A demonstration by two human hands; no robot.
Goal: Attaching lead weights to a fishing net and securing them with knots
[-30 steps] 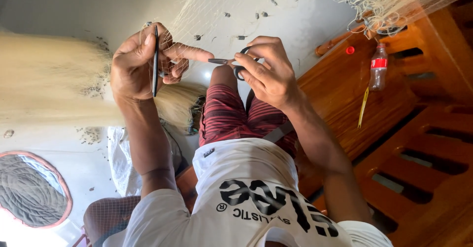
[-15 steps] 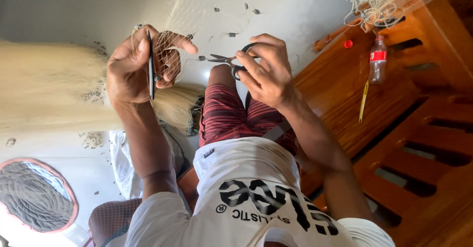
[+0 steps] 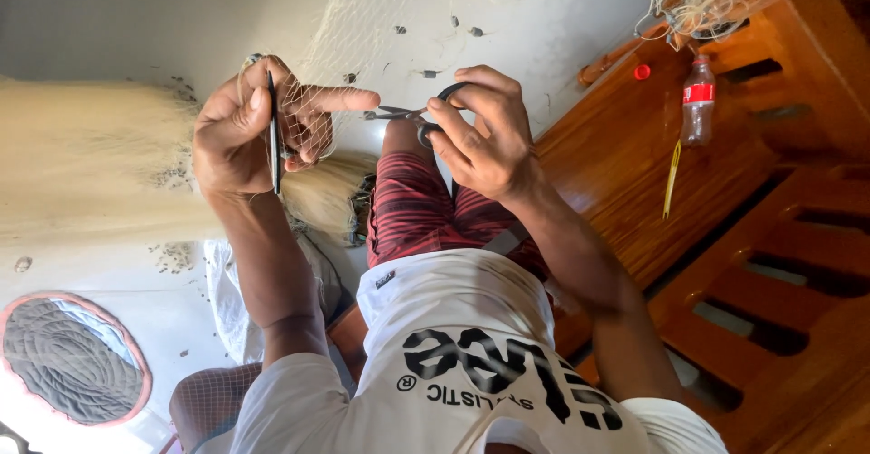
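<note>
In the head view, the left hand (image 3: 249, 132) is clenched around a bunch of pale fishing net (image 3: 304, 123) and a thin dark netting needle (image 3: 273, 132), its forefinger stretched out towards the other hand. The right hand (image 3: 485, 137) is just beside it, its fingers (image 3: 453, 114) grasping the loops of small dark scissors (image 3: 412, 114), whose blades point at the left forefinger, both held up over the red striped shorts (image 3: 417, 209). To the right, well apart, a plastic bottle (image 3: 698, 101) with a red label, a red cap (image 3: 642, 72) and a yellow needle (image 3: 671, 178) lie on the wooden bench (image 3: 625, 173).
</note>
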